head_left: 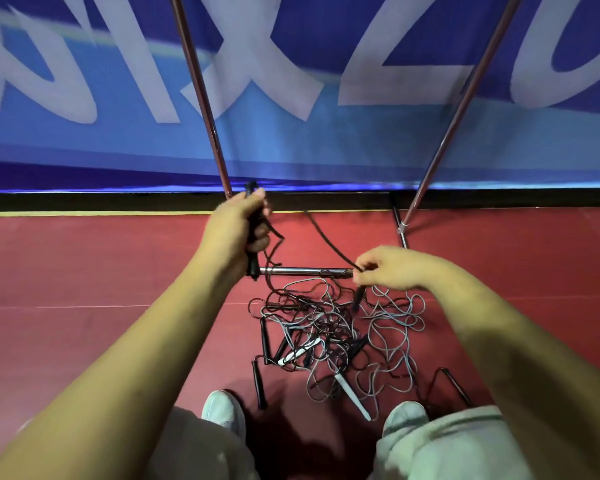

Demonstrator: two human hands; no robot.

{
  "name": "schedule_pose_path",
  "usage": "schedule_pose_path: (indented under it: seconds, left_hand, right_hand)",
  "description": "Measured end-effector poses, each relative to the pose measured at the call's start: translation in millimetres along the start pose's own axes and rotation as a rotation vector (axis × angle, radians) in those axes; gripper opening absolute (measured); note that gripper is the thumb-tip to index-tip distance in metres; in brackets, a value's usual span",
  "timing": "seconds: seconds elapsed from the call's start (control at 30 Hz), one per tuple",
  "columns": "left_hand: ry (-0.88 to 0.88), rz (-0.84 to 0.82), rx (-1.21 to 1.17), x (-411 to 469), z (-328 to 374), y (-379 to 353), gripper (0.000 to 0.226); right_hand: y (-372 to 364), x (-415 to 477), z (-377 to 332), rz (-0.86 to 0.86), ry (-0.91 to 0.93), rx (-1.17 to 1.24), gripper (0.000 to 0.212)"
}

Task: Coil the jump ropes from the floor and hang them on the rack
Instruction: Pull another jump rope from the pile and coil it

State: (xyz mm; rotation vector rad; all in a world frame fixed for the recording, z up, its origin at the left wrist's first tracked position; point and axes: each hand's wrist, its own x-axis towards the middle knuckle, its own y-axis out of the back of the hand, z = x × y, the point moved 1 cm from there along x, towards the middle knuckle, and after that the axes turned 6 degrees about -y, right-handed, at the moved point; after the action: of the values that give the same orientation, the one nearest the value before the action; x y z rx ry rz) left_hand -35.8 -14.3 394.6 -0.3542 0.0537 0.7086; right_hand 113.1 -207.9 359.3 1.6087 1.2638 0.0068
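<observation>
A tangled pile of jump ropes (336, 337), black and grey cords with black and white handles, lies on the red floor in front of my feet. My left hand (238, 225) is shut on the black handles of a black jump rope (253, 233), held upright above the floor. Its cord drops toward the pile and loops back up. My right hand (388, 268) pinches that black cord (329, 242) between thumb and fingers, just above the pile. The rack's two slanted poles (201, 95) rise at the back, with a low metal crossbar (302, 270) between my hands.
A blue banner with large pale letters (291, 81) hangs behind the rack, down to the floor edge. My white shoes (222, 408) and grey trousers stand just before the pile. A black handle (258, 386) lies apart at the pile's left.
</observation>
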Motion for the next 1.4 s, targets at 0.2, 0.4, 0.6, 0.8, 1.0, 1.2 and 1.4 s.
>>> schedule_pose_path:
  seconds: [0.2,0.4,0.6,0.8,1.0,1.2,1.4]
  left_hand:
    - [-0.08,0.104,0.753,8,-8,19,0.024]
    - [-0.108,-0.022,0.943,-2,-24,2,0.029]
    - [0.343,-0.41,0.256,-25,-31,-20,0.032]
    - [0.306,-0.61,0.223,-31,-30,-28,0.028]
    - [0.318,-0.685,0.096,-31,-24,-25,0.032]
    - [0.241,-0.704,0.265,-35,-22,-25,0.031]
    - [0.345,-0.724,0.441,-36,-24,-15,0.02]
  right_hand:
    - [4,0,6,0.098,-0.047,0.355,0.016]
    - [5,-10,-35,0.07,0.006,0.818,0.016]
    - [1,-17,-46,-0.004,0.048,1.144,0.017]
    - [-3,-11,-39,0.183,0.018,1.004,0.015]
    - [7,-14,-28,0.115,0.249,0.829,0.019]
    - [13,-17,-25,0.122,0.252,0.948,0.017]
    - [22,-14,-19,0.303,0.259,0.952,0.014]
